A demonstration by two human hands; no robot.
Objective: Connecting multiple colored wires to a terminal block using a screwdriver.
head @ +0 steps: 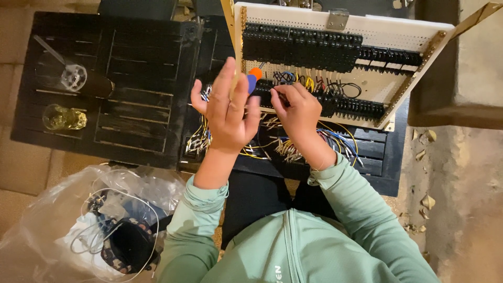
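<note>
My left hand is raised above the black table, fingers spread upward, with a screwdriver's orange and blue handle showing behind its fingertips. My right hand has its fingers pinched together at the lower row of black terminal blocks on a white perforated panel, close to short looped wires. It appears to pinch a thin wire end, though the wire is mostly hidden. Beneath both hands lie several loose yellow, blue and white wires with metal tips.
A black slatted table carries a glass tumbler and a clear cup with a straw at the left. A clear plastic bag with cables and a dark pouch lies bottom left. Bare concrete floor with paper scraps is on the right.
</note>
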